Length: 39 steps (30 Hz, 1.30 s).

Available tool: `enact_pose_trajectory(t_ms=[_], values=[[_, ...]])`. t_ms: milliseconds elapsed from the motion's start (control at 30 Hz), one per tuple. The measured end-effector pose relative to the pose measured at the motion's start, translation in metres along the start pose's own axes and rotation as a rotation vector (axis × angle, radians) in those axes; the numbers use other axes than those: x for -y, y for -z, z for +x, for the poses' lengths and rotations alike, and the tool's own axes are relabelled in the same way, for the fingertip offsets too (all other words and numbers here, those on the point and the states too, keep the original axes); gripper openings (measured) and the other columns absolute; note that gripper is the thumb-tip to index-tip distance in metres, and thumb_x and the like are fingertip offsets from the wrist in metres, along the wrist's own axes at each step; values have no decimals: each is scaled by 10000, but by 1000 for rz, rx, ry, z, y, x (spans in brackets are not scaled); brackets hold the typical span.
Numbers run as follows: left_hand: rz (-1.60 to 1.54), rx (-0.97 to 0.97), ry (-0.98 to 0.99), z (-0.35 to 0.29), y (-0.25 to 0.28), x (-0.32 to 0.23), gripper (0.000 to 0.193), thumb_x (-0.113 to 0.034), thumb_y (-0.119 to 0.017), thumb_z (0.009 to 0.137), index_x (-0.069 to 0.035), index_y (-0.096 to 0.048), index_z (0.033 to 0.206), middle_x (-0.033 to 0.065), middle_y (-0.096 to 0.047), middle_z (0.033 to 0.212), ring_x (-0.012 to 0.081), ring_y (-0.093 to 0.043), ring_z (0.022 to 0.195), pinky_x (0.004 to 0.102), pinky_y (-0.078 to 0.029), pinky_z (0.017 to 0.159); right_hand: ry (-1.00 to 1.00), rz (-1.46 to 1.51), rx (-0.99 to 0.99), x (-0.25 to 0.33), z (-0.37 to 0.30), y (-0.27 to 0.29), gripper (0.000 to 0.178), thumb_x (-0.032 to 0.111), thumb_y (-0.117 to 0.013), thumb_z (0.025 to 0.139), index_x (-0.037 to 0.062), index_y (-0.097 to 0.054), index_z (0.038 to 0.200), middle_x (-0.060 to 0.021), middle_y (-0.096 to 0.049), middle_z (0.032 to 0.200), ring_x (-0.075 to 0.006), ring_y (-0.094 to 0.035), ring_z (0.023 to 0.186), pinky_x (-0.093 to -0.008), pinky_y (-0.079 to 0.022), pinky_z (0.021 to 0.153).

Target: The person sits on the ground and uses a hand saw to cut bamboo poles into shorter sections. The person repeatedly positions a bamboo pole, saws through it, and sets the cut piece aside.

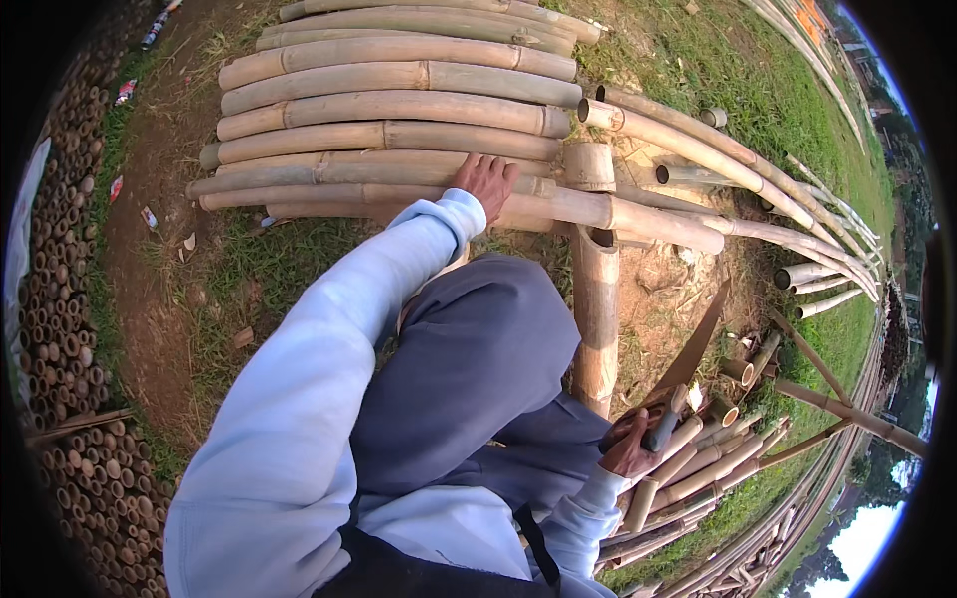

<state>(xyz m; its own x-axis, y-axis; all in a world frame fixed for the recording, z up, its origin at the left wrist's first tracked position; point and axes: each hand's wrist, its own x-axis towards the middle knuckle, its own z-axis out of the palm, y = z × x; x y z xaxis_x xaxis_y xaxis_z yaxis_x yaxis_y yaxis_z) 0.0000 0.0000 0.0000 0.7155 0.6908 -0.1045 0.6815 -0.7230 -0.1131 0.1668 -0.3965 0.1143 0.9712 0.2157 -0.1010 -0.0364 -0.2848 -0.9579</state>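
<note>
My left hand (486, 187) lies across a long bamboo pole (568, 205), its fingers curled over the top. That pole runs left to right over a thick bamboo post (595, 339), and its right end sticks out beyond the post. Down at the right, beside my bent knee, my right hand (630, 447) is closed round the handle of a hand saw (702, 334). The saw's blade points up and away, apart from the pole. Part of the saw's handle is hidden by my fingers.
Several bamboo poles (399, 105) lie side by side beyond my left hand. More long poles (738, 159) stretch away on the right. Short cut pieces (688, 478) are heaped near my right hand. Stacked bamboo ends (75, 349) line the far left, with litter on the soil.
</note>
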Motion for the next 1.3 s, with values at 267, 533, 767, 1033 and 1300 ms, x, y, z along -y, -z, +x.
enact_pose_trajectory(t_ms=[267, 533, 767, 1033, 1300], values=[[-255, 118, -156, 41, 19, -20, 725, -459, -785, 713, -84, -521, 1274, 137, -608, 1197, 327, -574, 1176, 469, -395, 1032, 302, -59, 281, 25, -15, -5, 159, 57, -696, 854, -42, -635, 962, -57, -641, 730, -111, -597, 624, -255, -478, 589], [-344, 216, -143, 47, 18, -20, 671, -356, -797, 687, -73, -522, 1230, 184, -695, 999, 398, -667, 973, 504, -501, 857, 361, -175, 499, -4, -23, -51, 193, 69, -766, 814, 6, -647, 952, -105, -647, 699, -201, -649, 612, -314, -504, 614], [-273, 4, -183, 49, 10, -45, 570, -306, -816, 717, -64, -541, 1154, 179, -691, 998, 377, -682, 935, 468, -550, 807, 451, -252, 530, -8, -7, -63, 183, 79, -761, 826, -8, -640, 932, -75, -636, 715, -161, -612, 629, -296, -484, 603], [-286, 8, -166, 43, 17, -46, 602, -333, -845, 718, -69, -524, 1154, 173, -685, 1023, 383, -681, 947, 469, -548, 825, 432, -213, 519, -6, -6, -76, 170, 74, -745, 834, 14, -589, 858, -117, -583, 630, -236, -626, 535, -346, -467, 524], [-285, 37, -148, 44, 18, -49, 602, -330, -843, 717, -82, -516, 1158, 164, -678, 1015, 377, -677, 967, 472, -533, 853, 207, -215, 705, -3, 8, -97, 173, 63, -716, 877, -9, -653, 1021, -46, -615, 764, -113, -547, 683, -267, -477, 664]])
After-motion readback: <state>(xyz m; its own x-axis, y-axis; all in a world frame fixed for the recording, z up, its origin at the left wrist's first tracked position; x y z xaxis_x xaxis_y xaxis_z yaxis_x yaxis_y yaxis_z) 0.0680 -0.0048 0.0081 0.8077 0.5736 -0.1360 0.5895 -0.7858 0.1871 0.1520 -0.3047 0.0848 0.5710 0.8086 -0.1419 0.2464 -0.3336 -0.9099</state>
